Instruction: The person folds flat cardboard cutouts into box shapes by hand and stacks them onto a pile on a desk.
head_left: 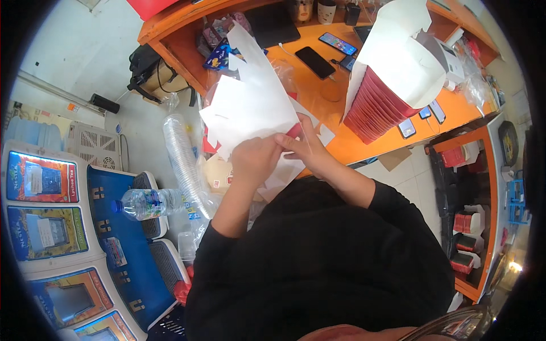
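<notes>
Above the front edge of the orange table, a white paperboard food box blank (247,105) with notched edges is held in both hands. My left hand (256,159) has its fingers closed on the lower edge. My right hand (302,145) pinches the lower right corner, where a bit of the red outer side shows. The two hands almost touch each other. To the right on the table stands a tall nested stack of red takeaway boxes (381,105) with white insides. More white and red card pieces (281,176) lie beneath my hands, partly hidden.
Several phones (314,61) lie on the orange table (284,54). Left of me are a long sleeve of clear plastic cups (185,159), a water bottle (145,203) and a drink dispenser (131,256). An orange-framed shelf (489,227) with more red boxes stands at the right.
</notes>
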A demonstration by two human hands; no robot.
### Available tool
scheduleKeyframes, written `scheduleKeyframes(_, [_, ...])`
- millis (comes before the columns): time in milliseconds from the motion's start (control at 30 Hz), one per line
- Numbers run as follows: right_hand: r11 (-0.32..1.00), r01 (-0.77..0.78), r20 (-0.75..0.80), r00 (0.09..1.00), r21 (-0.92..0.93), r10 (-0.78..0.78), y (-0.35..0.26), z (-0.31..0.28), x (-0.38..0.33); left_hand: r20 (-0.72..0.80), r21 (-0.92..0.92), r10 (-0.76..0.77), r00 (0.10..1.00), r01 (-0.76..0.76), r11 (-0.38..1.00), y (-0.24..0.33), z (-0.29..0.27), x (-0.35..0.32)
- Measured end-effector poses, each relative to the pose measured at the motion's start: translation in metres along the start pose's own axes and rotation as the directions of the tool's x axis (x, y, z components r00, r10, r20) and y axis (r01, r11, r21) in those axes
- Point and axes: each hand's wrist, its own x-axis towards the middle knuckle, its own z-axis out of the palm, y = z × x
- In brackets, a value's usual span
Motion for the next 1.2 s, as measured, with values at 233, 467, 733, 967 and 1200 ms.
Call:
scheduleKeyframes(233, [0.661,0.745,0.275,0.657,-0.093,-0.702,0.038,-0.047,0.051,0.31,-0.943,-0.666,0.679,0.311,-0.121,-0.025,-0.026,0.017])
scheduleKeyframes(467, [0.304,0.772,0.582,0.626,-0.558,-0.519,-0.023,-0.056,0.036,0.458,-0.86,-0.506,0.731,0.219,-0.462,-0.067,-0.057,0.017])
scheduleKeyframes(733, [0.121,0.73,0.476,0.553,-0.673,-0.684,-0.057,-0.005,-0.016,0.128,-0.984,-0.692,0.711,0.176,-0.002,0.012,-0.039,0.028])
scheduleKeyframes(967, [-0.068,0.698,0.385,0.308,-0.713,-0.87,-0.055,0.0,-0.025,-0.345,-0.487,-0.367,0.864,0.17,0.857,-0.001,-0.019,0.006])
scheduleKeyframes(1200, [-0.252,0.649,0.504,0.235,-0.718,-0.831,-0.043,0.022,-0.035,-0.364,-0.154,-0.072,0.929,0.016,0.988,0.005,-0.007,0.009])
